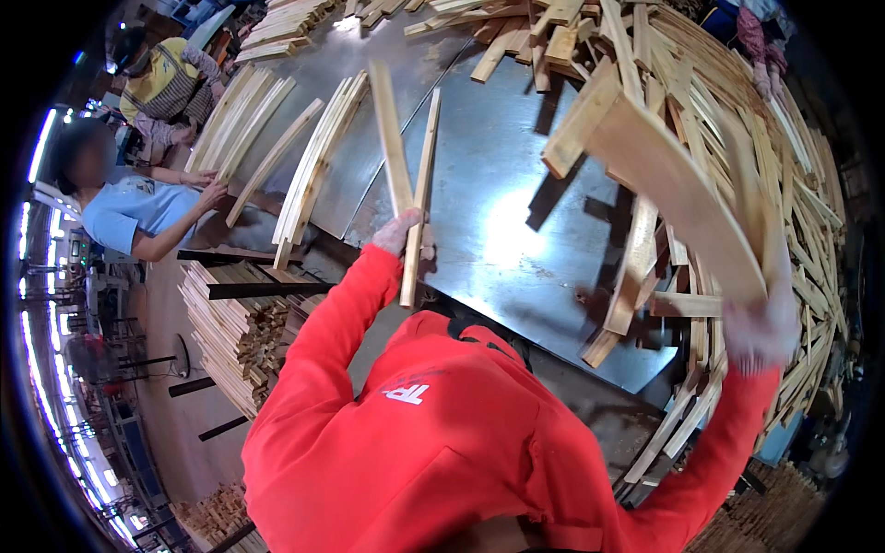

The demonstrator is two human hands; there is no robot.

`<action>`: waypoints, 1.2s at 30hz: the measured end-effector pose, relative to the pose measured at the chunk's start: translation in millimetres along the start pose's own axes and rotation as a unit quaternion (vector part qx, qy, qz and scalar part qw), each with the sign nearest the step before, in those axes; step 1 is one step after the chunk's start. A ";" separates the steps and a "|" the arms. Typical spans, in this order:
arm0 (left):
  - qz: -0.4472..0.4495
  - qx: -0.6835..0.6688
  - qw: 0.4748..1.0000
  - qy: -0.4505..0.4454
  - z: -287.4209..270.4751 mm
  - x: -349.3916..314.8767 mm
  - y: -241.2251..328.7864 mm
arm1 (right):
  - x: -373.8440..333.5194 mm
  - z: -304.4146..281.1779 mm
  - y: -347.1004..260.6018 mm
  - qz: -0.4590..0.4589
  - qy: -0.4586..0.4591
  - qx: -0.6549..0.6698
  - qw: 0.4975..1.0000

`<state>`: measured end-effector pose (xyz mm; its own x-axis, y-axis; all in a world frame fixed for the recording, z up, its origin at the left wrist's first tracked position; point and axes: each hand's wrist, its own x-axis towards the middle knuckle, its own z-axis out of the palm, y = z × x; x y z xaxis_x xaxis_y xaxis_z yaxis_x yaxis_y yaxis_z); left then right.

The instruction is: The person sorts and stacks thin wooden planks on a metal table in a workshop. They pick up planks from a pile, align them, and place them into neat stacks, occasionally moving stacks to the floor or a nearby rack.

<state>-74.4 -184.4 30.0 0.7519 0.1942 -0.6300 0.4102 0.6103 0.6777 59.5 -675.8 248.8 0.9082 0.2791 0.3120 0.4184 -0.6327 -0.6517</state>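
My left hand (398, 234), in a pale glove, is closed at the table's near edge around two narrow wooden slats. One slat (391, 138) leans up and away to the left; the other slat (422, 189) crosses beside it and reaches down past my fingers. At the right, my right hand (763, 327) is smeared by motion at the near end of a wide wooden board (682, 180). This board is raised over the pile, its far end also blurred. My fingers on it do not show clearly, but they appear wrapped round its end.
A shiny metal table (479, 240) lies before me. A large heap of loose wooden slats (793, 230) covers its right side. Several slats (318, 161) lie in rows at the left, by a person in light blue (152, 212). Stacked wood (226, 323) stands below the left edge.
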 end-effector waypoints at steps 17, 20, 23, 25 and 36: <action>-0.080 -0.168 0.980 -0.077 -179.4 24.1 66.4 | 146.3 343.5 -51.7 0.002 -0.195 -0.541 0.818; -0.096 -0.146 0.977 -0.121 -189.7 38.6 62.7 | 166.4 329.8 -49.5 0.085 -0.193 -0.530 0.821; 0.019 0.046 0.992 -0.117 -214.1 68.1 30.0 | 185.9 333.3 -86.3 0.170 -0.261 -0.510 0.802; 0.029 0.054 0.996 -0.068 -217.1 73.8 24.5 | 185.1 344.7 -118.5 0.172 -0.296 -0.449 0.825; -0.049 -0.216 0.975 0.033 -134.3 50.7 60.9 | 79.3 540.4 -162.6 0.507 -0.188 0.740 0.400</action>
<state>-80.6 -34.2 -11.6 0.6802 0.1590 -0.7155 0.2115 0.8921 0.3993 71.9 -160.4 5.9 0.4442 0.6856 -0.5768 -0.8696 0.4848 -0.0934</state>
